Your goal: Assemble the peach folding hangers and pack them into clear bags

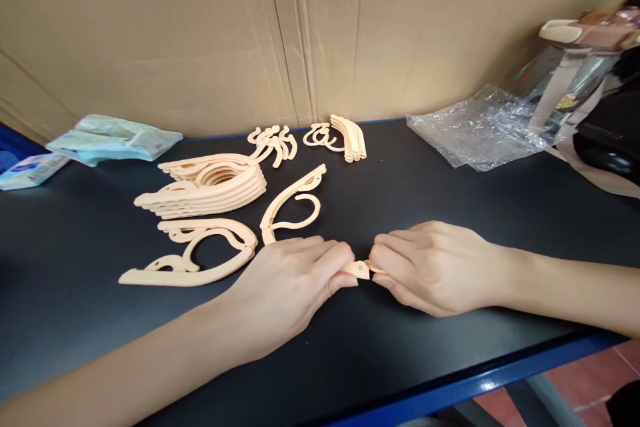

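Observation:
My left hand (300, 280) is closed around a cream plastic hanger arm (359, 269), its holed end poking out past the thumb. Facing it, my right hand (435, 270) grips another cream hanger piece (376, 268), mostly hidden by the fingers. The two ends meet or nearly meet between the hands; whether they are joined I cannot tell. Just beyond my left hand lies a folding hanger (280, 207) with its hook out, partly covered by the hand. Further left are one folded hanger (200, 276) and a stack of folded hangers (230, 197).
Loose hooks (275, 145) and several hanger arms (350, 137) lie at the back, before a cardboard wall (200, 33). Blue tissue packs (113, 140) sit at left. A clear plastic bag (470, 130) and a strapped bottle (585, 70) stand right. The black table (360, 353) has a blue edge.

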Demonstrator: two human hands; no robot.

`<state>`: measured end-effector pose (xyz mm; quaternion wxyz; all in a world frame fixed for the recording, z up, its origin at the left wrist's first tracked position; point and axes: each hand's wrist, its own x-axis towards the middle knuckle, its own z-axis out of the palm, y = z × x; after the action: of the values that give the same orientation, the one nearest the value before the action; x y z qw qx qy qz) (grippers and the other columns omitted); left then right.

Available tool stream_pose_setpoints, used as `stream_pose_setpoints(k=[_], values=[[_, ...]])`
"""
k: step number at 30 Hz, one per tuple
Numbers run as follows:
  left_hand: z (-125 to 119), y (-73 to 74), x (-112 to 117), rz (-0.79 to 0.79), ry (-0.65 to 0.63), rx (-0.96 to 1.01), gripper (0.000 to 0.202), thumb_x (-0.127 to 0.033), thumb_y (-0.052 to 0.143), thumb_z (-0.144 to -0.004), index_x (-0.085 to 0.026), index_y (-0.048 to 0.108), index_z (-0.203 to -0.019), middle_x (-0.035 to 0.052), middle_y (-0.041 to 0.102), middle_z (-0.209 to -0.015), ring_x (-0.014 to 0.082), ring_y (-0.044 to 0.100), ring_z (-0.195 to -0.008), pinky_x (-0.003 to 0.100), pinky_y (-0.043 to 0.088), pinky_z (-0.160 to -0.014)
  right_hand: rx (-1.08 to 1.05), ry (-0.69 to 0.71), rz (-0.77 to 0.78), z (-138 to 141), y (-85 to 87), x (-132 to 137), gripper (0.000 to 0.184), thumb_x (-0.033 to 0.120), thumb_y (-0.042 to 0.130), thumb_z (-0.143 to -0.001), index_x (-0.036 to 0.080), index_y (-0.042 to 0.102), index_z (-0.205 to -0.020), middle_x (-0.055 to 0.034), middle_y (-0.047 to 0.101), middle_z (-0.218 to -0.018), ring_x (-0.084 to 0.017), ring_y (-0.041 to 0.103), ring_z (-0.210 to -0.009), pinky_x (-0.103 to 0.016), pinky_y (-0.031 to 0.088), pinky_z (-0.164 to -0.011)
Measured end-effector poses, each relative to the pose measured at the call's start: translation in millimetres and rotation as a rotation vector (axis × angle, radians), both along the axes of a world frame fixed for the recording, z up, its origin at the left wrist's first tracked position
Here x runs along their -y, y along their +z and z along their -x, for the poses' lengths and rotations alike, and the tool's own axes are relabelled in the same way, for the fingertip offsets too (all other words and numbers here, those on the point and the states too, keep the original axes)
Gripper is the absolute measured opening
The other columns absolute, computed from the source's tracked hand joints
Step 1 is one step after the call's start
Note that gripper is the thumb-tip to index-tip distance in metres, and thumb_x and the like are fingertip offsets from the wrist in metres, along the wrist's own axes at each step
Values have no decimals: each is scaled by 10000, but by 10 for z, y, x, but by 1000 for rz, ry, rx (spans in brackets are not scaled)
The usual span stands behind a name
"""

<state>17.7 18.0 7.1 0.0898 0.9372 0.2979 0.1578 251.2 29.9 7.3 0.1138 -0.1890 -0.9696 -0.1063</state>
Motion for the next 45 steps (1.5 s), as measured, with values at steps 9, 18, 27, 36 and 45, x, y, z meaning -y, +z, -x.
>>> stream_pose_setpoints(k=[9, 18, 27, 36, 45], values=[[27, 23, 14, 92, 3, 17, 252, -269, 335, -1057, -213, 470, -851, -47, 554, -723, 124, 551, -610, 238, 348, -554, -93, 66, -182, -9, -27, -23, 358, 357, 368, -1010, 189, 522, -734, 20, 504, -619, -133, 443, -535, -280, 305, -517], [60, -17, 5, 113, 28, 118, 83, -293, 481, -1013, -215, 481, -986, -36, 585, -840, 119, 560, -677, 239, 377, -573, -135, 131, -130, -26, 41, -134, 431, 377, 354, -1042, 187, 549, -708, 17, 495, -613, -136, 390, -551, -291, 297, -543], [65, 30, 41, 18, -113, 138, 187, -72, 408, -974, -150, 545, -1073, 55, 594, -967, 168, 524, -881, 289, 441, -791, -175, 35, -220, -137, 156, -192, 486, 611, 437, -967, 170, 614, -863, -71, 638, -838, -188, 517, -735, -336, 375, -661], [86, 19, 58, -215, -150, 69, 310, -30, 459, -925, -178, 617, -1147, 59, 650, -1037, 193, 530, -913, 319, 429, -763, -232, 202, 151, -88, 72, -196, 446, 574, 525, -948, 138, 614, -966, 1, 549, -709, -137, 486, -640, -275, 339, -578], [51, 80, 66, -223, -193, 48, 269, -92, 408, -1014, -178, 652, -1086, 23, 704, -1033, 152, 580, -846, 258, 455, -767, -295, 248, 297, -52, 55, -158, 394, 545, 590, -916, 156, 532, -906, 15, 510, -712, -128, 432, -626, -257, 322, -559]])
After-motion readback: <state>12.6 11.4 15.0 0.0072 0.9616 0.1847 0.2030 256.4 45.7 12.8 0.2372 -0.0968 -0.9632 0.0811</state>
